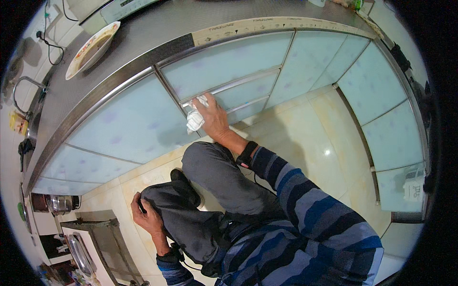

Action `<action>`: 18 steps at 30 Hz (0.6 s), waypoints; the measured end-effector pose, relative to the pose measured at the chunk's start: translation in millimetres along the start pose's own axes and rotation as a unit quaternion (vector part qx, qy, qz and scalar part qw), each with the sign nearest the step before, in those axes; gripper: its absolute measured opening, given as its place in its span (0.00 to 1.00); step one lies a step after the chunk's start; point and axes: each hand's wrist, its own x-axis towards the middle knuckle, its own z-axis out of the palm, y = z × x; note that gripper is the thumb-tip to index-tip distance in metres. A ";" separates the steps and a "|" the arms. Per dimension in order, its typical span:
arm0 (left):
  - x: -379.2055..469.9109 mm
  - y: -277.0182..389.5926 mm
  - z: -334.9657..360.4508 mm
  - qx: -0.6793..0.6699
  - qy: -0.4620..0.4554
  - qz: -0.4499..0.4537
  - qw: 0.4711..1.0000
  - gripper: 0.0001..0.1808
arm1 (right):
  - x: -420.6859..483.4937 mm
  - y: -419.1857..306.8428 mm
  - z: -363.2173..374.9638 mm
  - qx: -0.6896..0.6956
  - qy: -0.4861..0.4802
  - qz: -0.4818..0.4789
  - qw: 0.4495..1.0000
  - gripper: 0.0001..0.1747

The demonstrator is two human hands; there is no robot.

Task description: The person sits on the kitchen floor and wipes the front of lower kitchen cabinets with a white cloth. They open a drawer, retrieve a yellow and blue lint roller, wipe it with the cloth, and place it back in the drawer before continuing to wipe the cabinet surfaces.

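Note:
My right hand (215, 117) grips a crumpled white cloth or tissue (195, 121). It presses this against the left end of a metal rail (240, 83) below the upper drawer front (229, 64). The drawer fronts are pale blue panels with faint purple blotches. To the left of the cloth is a wide cabinet door (121, 118) of the same pale blue. My left hand (148, 217) rests on my left knee, fingers spread a little, with nothing in it. Both knees are bent in dark grey trousers, close to the cabinets.
A patterned plate (93, 50) stands near the edge of the metal countertop (150, 39). At the left are a faucet (27, 84) and a metal pot (59, 204). More blue cabinets (390, 107) line the right side. Pale tiles (322, 136) cover the floor.

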 end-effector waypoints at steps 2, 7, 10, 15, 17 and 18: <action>0.5 -3.0 -1.8 0.003 0.003 0.003 1.000 0.17 | 3.2 18.7 -9.6 0.009 -0.040 -0.017 0.999 0.30; 1.7 -8.8 -4.6 0.005 0.011 -0.011 1.000 0.18 | 3.7 89.9 -44.1 -0.062 0.004 -0.055 0.997 0.27; 1.4 -9.0 -6.9 0.001 0.014 -0.022 1.000 0.18 | 3.0 139.5 -68.4 -0.130 0.020 -0.012 0.991 0.28; 1.5 -8.8 -8.5 -0.005 0.011 -0.035 0.999 0.18 | -1.5 213.8 -116.0 -0.221 0.082 0.036 0.971 0.33; 2.6 -9.3 -7.5 -0.003 0.010 -0.035 0.999 0.18 | -2.3 225.9 -127.7 -0.233 0.063 0.091 0.966 0.35; 3.2 -9.6 -7.1 -0.005 0.011 -0.037 0.999 0.18 | -1.4 228.4 -132.5 -0.230 0.046 0.117 0.965 0.36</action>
